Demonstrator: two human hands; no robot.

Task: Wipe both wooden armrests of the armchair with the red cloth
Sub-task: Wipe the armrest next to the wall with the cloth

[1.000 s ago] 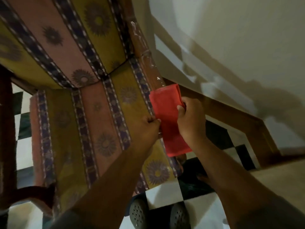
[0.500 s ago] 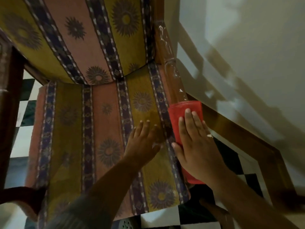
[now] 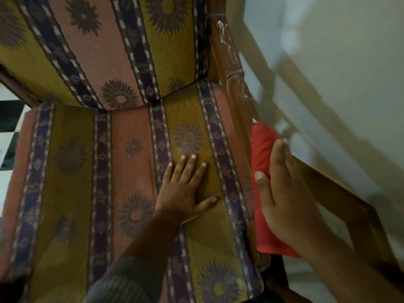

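Observation:
The red cloth [image 3: 261, 149] is draped over the chair's right wooden armrest [image 3: 232, 84], which is glossy and wrapped in clear plastic. My right hand [image 3: 282, 193] lies flat on top of the cloth with fingers straight, pressing it onto the armrest. My left hand [image 3: 183, 189] rests palm down with fingers spread on the patterned seat cushion [image 3: 131, 171], just left of the armrest, and holds nothing. The left armrest is out of view.
The striped backrest cushion [image 3: 109, 51] fills the top of the view. A pale wall [image 3: 338, 73] runs close along the chair's right side, with a dark wooden frame [image 3: 341, 202] below it. Black-and-white floor tiles [image 3: 6, 127] show at the left.
Both hands held the cloth on the armrest a second ago. The left hand let go and settled flat on the seat. The right hand flattened on the cloth; the view shifted closer.

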